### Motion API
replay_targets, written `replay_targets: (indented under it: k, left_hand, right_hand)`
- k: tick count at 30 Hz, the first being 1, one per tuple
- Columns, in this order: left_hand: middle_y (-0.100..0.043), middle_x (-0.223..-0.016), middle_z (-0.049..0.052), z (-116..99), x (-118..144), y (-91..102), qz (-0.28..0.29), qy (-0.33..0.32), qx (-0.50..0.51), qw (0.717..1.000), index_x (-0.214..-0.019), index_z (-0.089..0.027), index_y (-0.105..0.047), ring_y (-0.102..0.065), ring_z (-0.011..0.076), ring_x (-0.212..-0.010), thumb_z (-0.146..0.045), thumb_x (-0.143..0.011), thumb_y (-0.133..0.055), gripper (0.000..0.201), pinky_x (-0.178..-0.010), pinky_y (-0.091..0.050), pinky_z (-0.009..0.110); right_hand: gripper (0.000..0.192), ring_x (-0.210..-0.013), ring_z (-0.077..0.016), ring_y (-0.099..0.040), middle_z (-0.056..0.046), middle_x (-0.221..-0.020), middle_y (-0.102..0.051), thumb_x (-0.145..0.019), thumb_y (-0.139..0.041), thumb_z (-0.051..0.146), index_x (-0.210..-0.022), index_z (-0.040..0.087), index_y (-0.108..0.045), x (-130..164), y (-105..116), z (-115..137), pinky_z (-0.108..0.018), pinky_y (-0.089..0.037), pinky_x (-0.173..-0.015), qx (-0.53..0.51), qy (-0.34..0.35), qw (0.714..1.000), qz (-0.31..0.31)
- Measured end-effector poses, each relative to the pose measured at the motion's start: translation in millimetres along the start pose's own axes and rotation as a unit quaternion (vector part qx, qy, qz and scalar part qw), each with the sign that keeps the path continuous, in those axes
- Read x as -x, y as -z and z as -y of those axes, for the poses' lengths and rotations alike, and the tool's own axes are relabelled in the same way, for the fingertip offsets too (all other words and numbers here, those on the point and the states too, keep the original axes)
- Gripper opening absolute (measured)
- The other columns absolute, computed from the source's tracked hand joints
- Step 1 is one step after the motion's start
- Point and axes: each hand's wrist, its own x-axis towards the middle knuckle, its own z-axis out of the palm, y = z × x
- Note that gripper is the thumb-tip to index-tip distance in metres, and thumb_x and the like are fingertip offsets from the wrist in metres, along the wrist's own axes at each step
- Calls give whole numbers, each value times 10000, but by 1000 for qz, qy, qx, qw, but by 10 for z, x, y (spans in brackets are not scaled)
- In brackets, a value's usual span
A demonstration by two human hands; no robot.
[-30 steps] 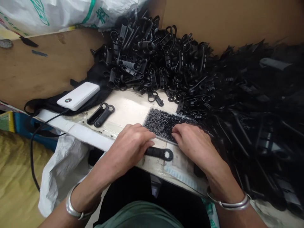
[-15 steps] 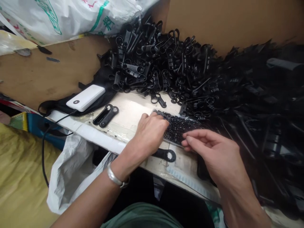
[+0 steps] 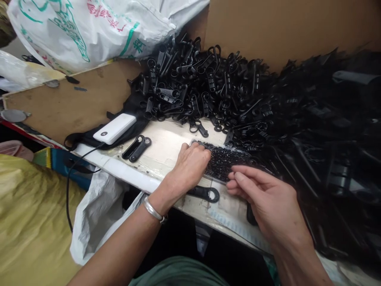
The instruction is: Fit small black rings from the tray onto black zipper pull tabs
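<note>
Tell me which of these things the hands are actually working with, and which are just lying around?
In use:
left hand on the clear flat tray of tiny black rings
right hand at the tray's near edge
single black plastic tag with a ring end
heap of black plastic tags

Lying about:
white power bank
white printed woven sack

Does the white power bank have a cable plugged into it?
Yes, a black cable runs from the near end of the white power bank and hangs down over the table edge.

Head cam, looks down, prob. close.
</note>
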Motion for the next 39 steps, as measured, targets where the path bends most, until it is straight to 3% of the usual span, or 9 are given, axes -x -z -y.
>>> replay_targets:
  k: [4, 6, 8, 12, 14, 17, 22, 34, 39]
  left_hand:
    - [-631, -802, 57, 43, 13, 59, -38, 19, 73, 996, -780, -139, -596, -555, 179, -800, -56, -864, -424, 208, -719, -428, 310]
    - [-651, -810, 39, 66, 31, 76, -62, 54, 182, 980, -826, -139, -621, -573, 145, -758, -112, -869, -483, 147, -695, -446, 272]
    - [-661, -800, 20, 76, 65, 83, -86, 104, 367, 920, -831, -138, -640, -589, 123, -738, -131, -816, -583, 59, -705, -465, 251]
    - [-670, -751, 8, 25, 176, 103, -107, 177, 634, 745, -785, -119, -647, -603, 90, -700, -111, -667, -741, 151, -685, -471, 205]
    - [-680, -740, 12, -21, 232, 115, -101, 193, 685, 695, -784, -115, -646, -606, 77, -664, -127, -637, -779, 199, -651, -464, 186]
    - [-684, -714, 18, -91, 286, 118, -90, 213, 723, 651, -788, -116, -637, -613, 79, -627, -152, -628, -803, 233, -617, -462, 181]
    - [-679, -669, 21, -192, 316, 95, -88, 229, 747, 618, -777, -114, -624, -623, 94, -610, -153, -617, -813, 251, -605, -474, 191]
    - [-683, -655, 32, -270, 383, 65, -82, 205, 763, 608, -778, -108, -616, -627, 103, -595, -160, -653, -799, 228, -620, -489, 206]
    - [-682, -640, 26, -318, 393, 48, -93, 214, 772, 591, -744, -107, -624, -621, 91, -585, -157, -611, -825, 246, -615, -492, 193]
  right_hand:
    - [304, -644, -174, -684, -102, -813, -710, -735, -795, 324, -933, 115, -697, 2, -8, 26, -233, -600, -608, -17, -23, 1000, 4]
    - [306, -655, -178, -684, -103, -825, -709, -737, -796, 330, -929, 119, -685, -7, -26, 41, -235, -597, -599, -32, -31, 999, 11]
    - [295, -676, -182, -684, -98, -842, -707, -749, -787, 335, -928, 130, -673, -21, -49, 56, -240, -592, -599, -42, -35, 998, 25]
    - [236, -682, -138, -647, -57, -831, -686, -766, -771, 322, -905, 151, -685, -45, -108, 95, -195, -551, -597, -17, 4, 999, 38]
    - [213, -602, -95, -589, -18, -737, -650, -751, -782, 294, -889, 156, -694, -45, -143, 118, -166, -505, -565, -15, 21, 999, 37]
    - [198, -544, -87, -539, 6, -640, -601, -744, -778, 273, -876, 152, -692, -30, -193, 138, -184, -478, -552, -54, 6, 997, 52]
    - [199, -608, -106, -573, -15, -720, -637, -744, -778, 286, -873, 163, -689, -2, -259, 113, -202, -491, -582, -75, 19, 996, 38]
    - [182, -687, -113, -612, -14, -825, -656, -775, -761, 292, -894, 175, -689, 54, -335, 69, -223, -536, -663, -81, 44, 996, 19]
    - [139, -763, -153, -654, -18, -889, -679, -810, -722, 287, -913, 198, -692, 74, -347, 44, -263, -565, -724, 13, 112, 993, -18]
